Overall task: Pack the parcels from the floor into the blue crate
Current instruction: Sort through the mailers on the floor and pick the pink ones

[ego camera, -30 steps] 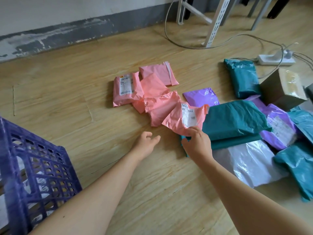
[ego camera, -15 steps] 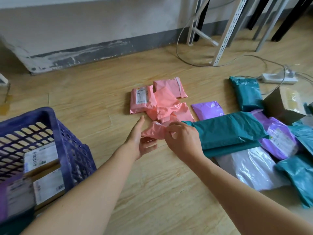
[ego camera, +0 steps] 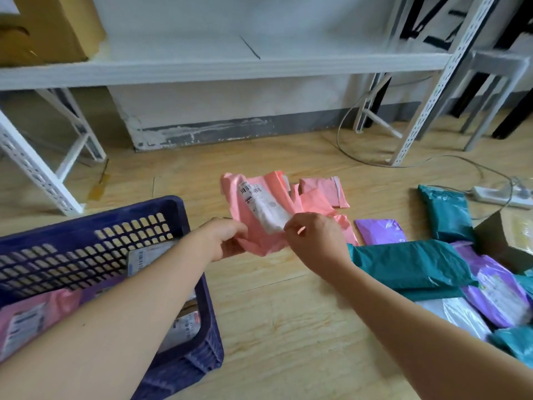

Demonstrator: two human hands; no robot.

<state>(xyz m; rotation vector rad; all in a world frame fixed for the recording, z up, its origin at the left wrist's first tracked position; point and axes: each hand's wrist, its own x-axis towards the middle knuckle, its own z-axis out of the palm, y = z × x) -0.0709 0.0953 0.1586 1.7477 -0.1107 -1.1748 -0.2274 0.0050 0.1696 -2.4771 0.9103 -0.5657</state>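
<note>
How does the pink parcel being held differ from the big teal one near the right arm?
The pink parcel is held in the air by the left hand and right hand; the teal parcel lies in the pile on the floor, with no hand on it. The pink parcel shows a white label; the teal parcel shows none. Both are soft plastic mailers, and neither is in the blue crate.

A crumpled pink parcel [ego camera: 259,209] with a white label hangs above the floor right of the blue crate [ego camera: 178,215], already part-filled with parcels.
</note>
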